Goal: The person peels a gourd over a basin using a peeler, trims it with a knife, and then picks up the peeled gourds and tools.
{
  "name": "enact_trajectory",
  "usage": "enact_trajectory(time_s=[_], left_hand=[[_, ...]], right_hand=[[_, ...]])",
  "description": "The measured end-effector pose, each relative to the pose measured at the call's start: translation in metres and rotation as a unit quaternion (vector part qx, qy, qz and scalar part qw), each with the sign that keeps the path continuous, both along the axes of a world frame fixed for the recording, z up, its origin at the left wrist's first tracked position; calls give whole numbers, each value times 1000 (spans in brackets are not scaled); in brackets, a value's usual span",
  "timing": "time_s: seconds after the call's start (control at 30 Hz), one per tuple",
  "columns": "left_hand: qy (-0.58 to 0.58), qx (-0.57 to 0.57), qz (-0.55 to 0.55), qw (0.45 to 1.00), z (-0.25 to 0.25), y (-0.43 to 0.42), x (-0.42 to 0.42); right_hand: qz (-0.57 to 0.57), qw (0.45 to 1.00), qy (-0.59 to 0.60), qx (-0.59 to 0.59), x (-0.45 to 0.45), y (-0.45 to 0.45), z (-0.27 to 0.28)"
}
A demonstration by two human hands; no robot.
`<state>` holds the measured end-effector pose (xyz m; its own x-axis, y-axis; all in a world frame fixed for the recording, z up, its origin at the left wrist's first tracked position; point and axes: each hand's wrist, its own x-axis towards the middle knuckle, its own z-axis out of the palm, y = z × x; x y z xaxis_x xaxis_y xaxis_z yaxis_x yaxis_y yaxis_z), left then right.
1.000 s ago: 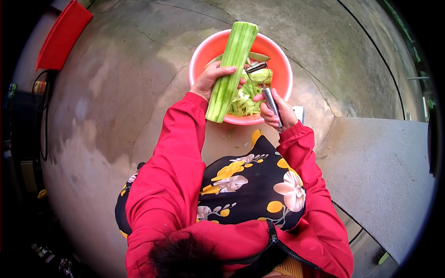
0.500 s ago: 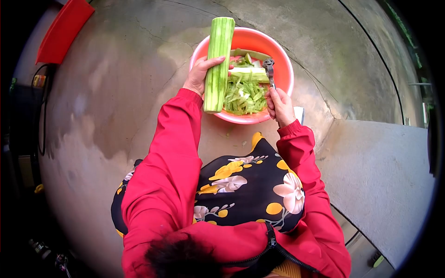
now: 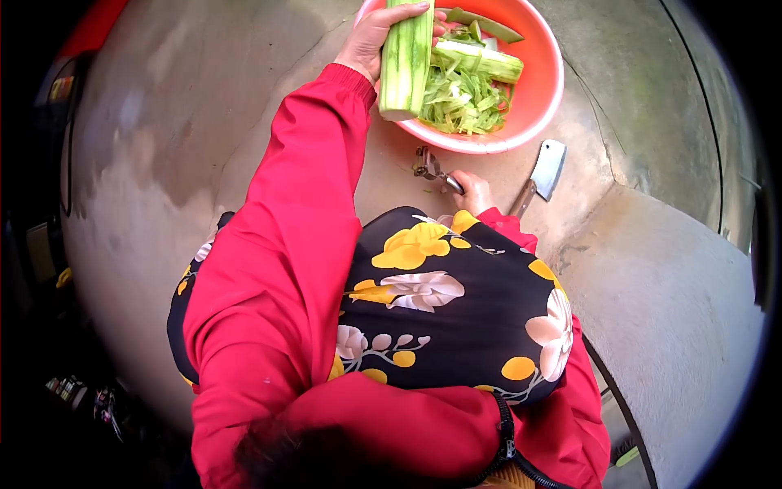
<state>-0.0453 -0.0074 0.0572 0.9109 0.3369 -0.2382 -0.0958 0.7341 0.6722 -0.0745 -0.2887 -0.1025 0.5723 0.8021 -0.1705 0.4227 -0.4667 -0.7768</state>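
My left hand (image 3: 368, 39) is closed around a long, pale-green peeled gourd (image 3: 407, 69), held over the near left rim of a pink basin (image 3: 547, 98). The gourd's upper end runs out of the top of the view. Low beside the floor, just on the near side of the basin, my right hand (image 3: 473, 194) grips the handle of a metal peeler (image 3: 432, 167). The peeler's head points left; I cannot tell whether it touches the floor. Inside the basin, another peeled gourd piece (image 3: 493, 62) lies on a heap of green peelings (image 3: 463, 98).
A cleaver (image 3: 548, 169) with a wooden handle lies on the concrete floor right of my right hand. Farther right is a raised grey slab (image 3: 668, 285). Something red (image 3: 90, 28) stands at the upper left.
My right hand has lowered the peeler from above the basin to near the floor. My left hand keeps hold of the gourd. The view has tilted, and the whole cleaver now shows.
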Motion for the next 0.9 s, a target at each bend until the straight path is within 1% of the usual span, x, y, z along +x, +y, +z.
enact_trajectory(time_s=[0.07, 0.1, 0.13, 0.17, 0.2, 0.23, 0.27, 0.33, 0.4, 0.47, 0.53, 0.6, 0.63, 0.67, 0.73, 0.77, 0.8, 0.87, 0.9], left_hand=[[-8, -6, 10, 1000, -3, 4, -1], [-2, -23, -7, 1000, 3, 4, -2], [2, -41, -25, 999, 8, 2, -4], [-5, -65, -3, 998, 13, -3, -5], [-8, -64, -6, 998, 10, -1, -4], [32, -107, -20, 994, 3, 0, -5], [75, -149, -34, 985, -1, 3, -6], [87, -144, -35, 985, -14, 11, -5], [89, -38, -53, 994, -36, 22, -1], [85, -41, -45, 995, -37, 20, -1], [89, -42, -33, 995, -37, 22, -4], [84, -66, -34, 994, -38, 19, -4], [78, -61, -54, 994, -40, 22, -4], [79, -61, -53, 994, -35, 19, -5], [-7, -83, -25, 996, -22, 10, -8], [-13, -78, -26, 997, -17, 8, -8], [-14, -77, -27, 997, -21, 9, -7], [84, 13, -13, 996, -32, 11, -5], [67, 16, -26, 997, -35, 14, -5]], right_hand=[[-3, 999, -32, 7, -6, 2, -8], [28, 998, -36, -43, -6, -1, -15], [27, 998, -37, -42, -6, 0, -24], [-45, 986, 125, -98, -6, 0, -41], [-87, 970, 186, -128, -4, 1, -51], [-77, 974, 164, -137, -6, 0, -57], [-44, 983, 117, -131, -7, 1, -59], [3, 993, 57, -108, -9, -5, -57], [28, 996, 43, -76, -11, -16, -54], [47, 997, 49, -39, -12, -21, -52], [74, 994, 80, 25, -9, -9, -56], [132, 990, 23, 33, -2, 17, -56], [180, 981, -69, 8, 3, 37, -52], [181, 981, -67, 8, 3, 43, -50], [168, 976, -135, -3, 2, 49, -49], [168, 976, -135, -3, 1, 47, -48], [165, 978, -124, -14, -1, 41, -45], [158, 980, -119, -23, -6, 28, -45], [159, 981, -109, -27, -9, 21, -46]])
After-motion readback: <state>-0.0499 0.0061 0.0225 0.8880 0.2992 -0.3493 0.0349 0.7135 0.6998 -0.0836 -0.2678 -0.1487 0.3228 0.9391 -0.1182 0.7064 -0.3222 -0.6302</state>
